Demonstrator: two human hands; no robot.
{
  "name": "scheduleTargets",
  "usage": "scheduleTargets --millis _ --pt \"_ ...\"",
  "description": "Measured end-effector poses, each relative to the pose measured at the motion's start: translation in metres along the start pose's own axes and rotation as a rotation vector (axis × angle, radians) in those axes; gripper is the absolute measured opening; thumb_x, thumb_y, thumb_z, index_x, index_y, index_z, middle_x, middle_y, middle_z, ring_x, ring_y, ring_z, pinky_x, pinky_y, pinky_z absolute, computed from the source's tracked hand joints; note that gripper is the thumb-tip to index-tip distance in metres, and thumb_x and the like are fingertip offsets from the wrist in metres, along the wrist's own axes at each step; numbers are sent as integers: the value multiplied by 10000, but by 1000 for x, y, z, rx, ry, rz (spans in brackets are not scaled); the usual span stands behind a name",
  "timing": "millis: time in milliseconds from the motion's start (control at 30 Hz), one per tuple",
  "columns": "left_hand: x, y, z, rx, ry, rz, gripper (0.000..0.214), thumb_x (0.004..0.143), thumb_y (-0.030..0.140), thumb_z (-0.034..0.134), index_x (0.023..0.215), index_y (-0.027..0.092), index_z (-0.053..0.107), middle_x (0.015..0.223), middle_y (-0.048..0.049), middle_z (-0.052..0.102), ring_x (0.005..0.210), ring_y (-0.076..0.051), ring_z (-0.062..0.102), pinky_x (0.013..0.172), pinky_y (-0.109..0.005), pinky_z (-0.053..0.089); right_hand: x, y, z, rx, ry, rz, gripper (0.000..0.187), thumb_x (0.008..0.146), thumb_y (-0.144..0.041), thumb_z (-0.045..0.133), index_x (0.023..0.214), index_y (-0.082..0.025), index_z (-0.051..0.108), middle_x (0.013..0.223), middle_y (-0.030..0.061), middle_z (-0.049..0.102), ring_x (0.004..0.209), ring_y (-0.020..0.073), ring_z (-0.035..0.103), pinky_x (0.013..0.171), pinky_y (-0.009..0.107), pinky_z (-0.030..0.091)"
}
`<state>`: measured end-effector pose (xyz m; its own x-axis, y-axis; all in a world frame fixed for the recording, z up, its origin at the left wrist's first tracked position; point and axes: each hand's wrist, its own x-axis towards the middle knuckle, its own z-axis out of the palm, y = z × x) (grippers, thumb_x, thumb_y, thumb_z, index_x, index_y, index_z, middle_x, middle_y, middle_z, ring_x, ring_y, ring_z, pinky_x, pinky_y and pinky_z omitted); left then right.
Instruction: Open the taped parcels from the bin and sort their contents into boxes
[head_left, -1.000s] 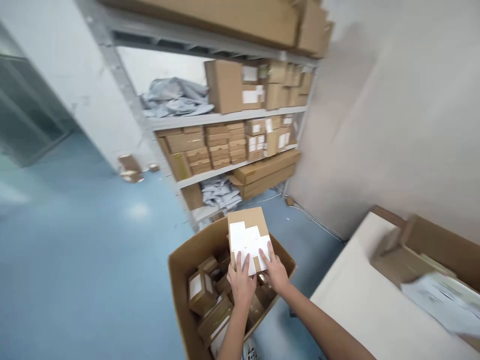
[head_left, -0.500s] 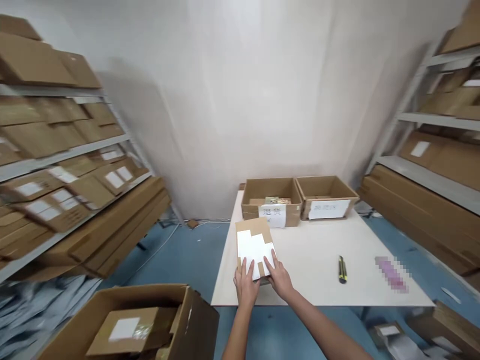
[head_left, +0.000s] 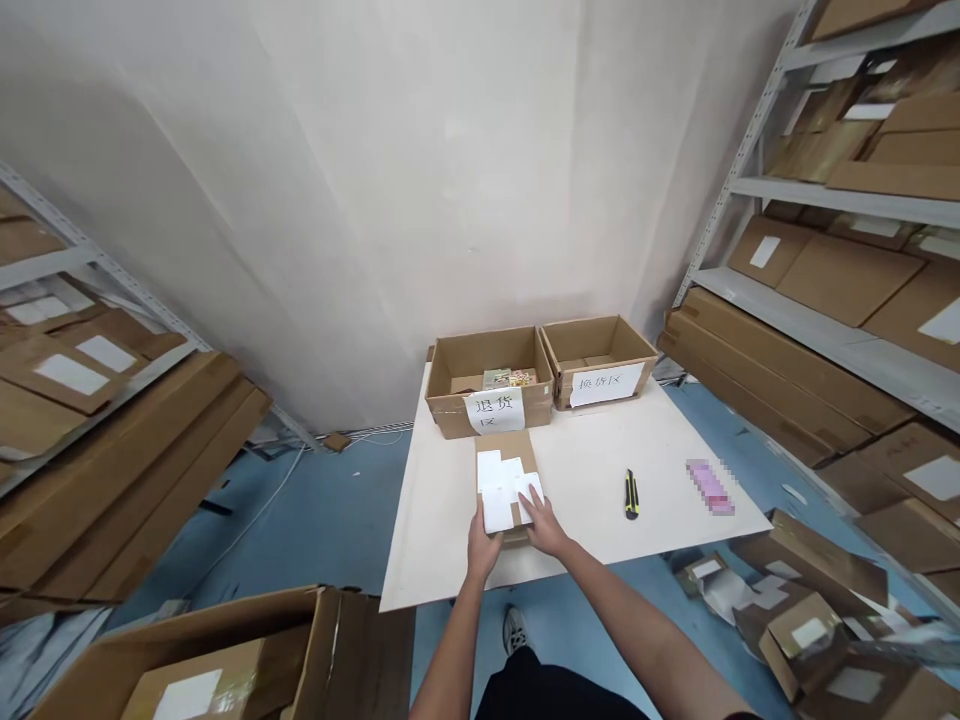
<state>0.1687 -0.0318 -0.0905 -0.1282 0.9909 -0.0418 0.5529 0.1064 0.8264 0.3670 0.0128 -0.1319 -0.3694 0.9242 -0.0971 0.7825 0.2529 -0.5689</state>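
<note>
A small cardboard box with white labels on its top is on the near left part of the white table. My left hand grips its front left corner, with the thumb along the near side. At the front right corner, my right hand holds the box, its fingers over a white label. Whether the box rests fully on the table I cannot tell. To the right lies a black and yellow utility knife, apart from both hands.
Two open cartons with handwritten signs, a left one and a right one, stand at the table's back. A large open carton holding boxes stands at lower left. Shelves flank the table. Boxes lie on the floor at right.
My view has turned right and tilted, so the table appears further left. Both hands are still on the box, now nearer the left carton; my left hand has shifted to its side.
</note>
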Motion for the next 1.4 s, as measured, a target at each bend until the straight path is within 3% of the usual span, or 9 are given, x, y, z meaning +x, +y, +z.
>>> scheduleTargets --millis 133,267,367,500,633,833,1133,1267,1400 --pt "13 19 4 257 2 109 799 846 223 588 1621 283 405 1703 -67 380 1604 -323 261 1291 -530 294 17 23 -12 108 35 34 931 766 -115 643 1651 -183 363 1725 170 282 1609 337 235 1289 547 234" --pt "27 47 30 261 -409 346 684 930 281 562 1603 288 439 1653 -60 468 1611 -294 252 1295 -550 275 -1 59 -27 217 -19 155 935 716 -131 661 1618 -210 426 1569 156 549 1502 340 458 1266 574 298" --pt "44 58 45 249 -581 376 569 945 317 581 1508 236 568 1650 -106 464 1558 -291 377 1259 -485 366 -25 74 -36 287 126 200 1023 747 -135 617 1692 -236 240 1678 132 399 1552 291 385 1265 534 328" --pt "87 63 31 298 -571 342 469 955 209 521 1400 237 665 1542 -83 595 1427 -227 547 1222 -380 416 -30 58 -47 159 151 194 1038 805 -200 675 1701 -344 170 1776 65 136 1612 299 239 1257 522 339" --pt "162 71 -3 514 -518 303 683 863 192 637 1536 248 535 1653 -74 463 1547 -250 386 1276 -375 327 -7 28 -48 3 17 150 1034 790 -325 845 1670 -349 301 1787 71 42 1612 392 185 1248 536 338" --pt "244 83 -10 832 -905 340 1457 510 537 918 1699 239 130 1779 -145 -16 1638 -386 -15 1299 -559 192 3 34 -56 -103 -93 139 827 901 -318 767 1635 -356 387 1778 30 128 1605 388 213 1209 530 400" --pt "171 79 38 936 -626 160 1255 696 743 720 1687 184 192 1774 -193 65 1635 -408 54 1256 -568 247 -13 135 -151 -215 -128 235 980 820 -47 662 1666 -375 292 1790 43 30 1630 389 60 1228 556 316" --pt "159 84 49 976 -597 116 1243 705 761 705 1687 202 190 1779 -173 78 1637 -390 54 1202 -545 353 -34 208 -168 -51 -95 653 816 876 -137 636 1636 -226 356 1660 192 398 1545 371 330 1149 486 423" --pt "161 89 51 986 -631 52 1272 679 766 721 1694 239 166 1786 -145 43 1636 -403 26 1132 -555 438 -38 255 -146 117 -121 898 693 971 -280 572 1610 -150 335 1378 219 644 1293 323 632 1033 429 511"
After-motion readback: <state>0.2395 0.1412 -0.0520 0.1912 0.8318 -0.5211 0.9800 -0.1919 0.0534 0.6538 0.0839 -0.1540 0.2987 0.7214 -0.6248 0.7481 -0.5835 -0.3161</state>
